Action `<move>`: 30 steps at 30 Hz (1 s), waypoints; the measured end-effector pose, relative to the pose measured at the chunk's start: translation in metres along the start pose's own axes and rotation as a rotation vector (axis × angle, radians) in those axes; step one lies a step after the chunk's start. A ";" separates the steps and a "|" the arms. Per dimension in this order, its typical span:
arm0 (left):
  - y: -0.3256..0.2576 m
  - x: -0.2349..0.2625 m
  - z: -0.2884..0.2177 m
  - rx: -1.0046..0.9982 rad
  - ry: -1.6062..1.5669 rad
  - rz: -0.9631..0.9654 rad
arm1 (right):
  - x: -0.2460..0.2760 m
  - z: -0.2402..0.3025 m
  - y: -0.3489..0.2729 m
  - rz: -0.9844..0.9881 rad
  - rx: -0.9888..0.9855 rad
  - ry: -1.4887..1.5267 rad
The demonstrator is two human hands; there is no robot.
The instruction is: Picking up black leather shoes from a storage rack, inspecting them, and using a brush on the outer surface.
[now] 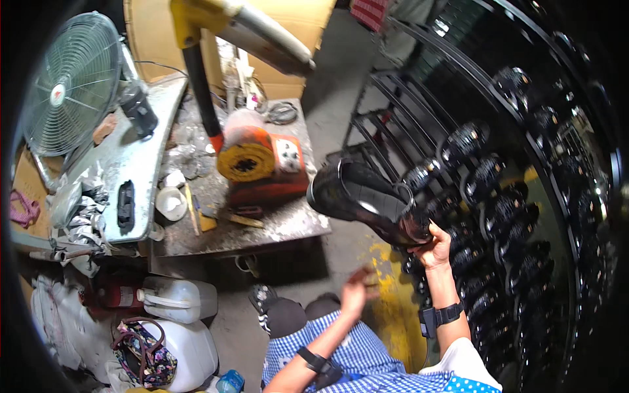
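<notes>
My right hand (433,247) grips a glossy black boot (367,208) by one end, thumb on its upper side and the other fingers hidden beneath. The boot is held out in front of me, tilted, its opening facing up and its lighter lining showing. Lower and to the left, my left hand (359,288) is raised over my lap, apart from the boot. Motion smears its fingers, so I cannot tell whether it holds anything. Past the boot on the left, an orange machine (268,164) with a round yellow-rimmed front stands on a stained worktable (295,226).
On the right stands a tall rack (452,56) holding many black shoes (508,209). A fan (57,95) and a dark cup (137,111) are at the far left. A white bowl (171,204) sits on the worktable. Plastic jugs (180,299) and a flowered bag (141,354) lie at lower left.
</notes>
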State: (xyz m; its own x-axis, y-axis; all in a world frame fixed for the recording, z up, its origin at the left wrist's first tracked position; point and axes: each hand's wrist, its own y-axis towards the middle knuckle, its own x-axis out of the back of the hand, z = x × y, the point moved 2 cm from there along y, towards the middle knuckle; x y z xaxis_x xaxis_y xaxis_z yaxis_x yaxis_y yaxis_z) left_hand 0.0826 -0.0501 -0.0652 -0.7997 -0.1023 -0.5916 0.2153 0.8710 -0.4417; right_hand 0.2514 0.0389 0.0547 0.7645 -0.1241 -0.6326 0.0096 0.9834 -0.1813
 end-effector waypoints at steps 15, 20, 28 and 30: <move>-0.083 -0.034 -0.130 -0.068 -0.023 0.350 | 0.074 0.019 -0.195 0.035 0.068 -0.399; -0.088 -0.049 -0.110 0.019 0.057 0.177 | 0.061 0.036 -0.238 -0.128 0.243 -0.323; -0.062 -0.084 -0.010 0.141 0.423 0.346 | 0.073 0.138 -0.407 -0.517 1.213 0.037; -0.043 -0.064 0.027 0.183 0.568 0.347 | 0.072 0.155 -0.459 -0.563 1.521 0.175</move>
State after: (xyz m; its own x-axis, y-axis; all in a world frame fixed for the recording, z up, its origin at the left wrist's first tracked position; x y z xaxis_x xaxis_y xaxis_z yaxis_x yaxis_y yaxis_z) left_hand 0.1396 -0.0943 -0.0263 -0.8262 0.4793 -0.2960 0.5633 0.7075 -0.4267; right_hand 0.4018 -0.4014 0.2086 0.3674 -0.4010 -0.8392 0.9185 0.0145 0.3952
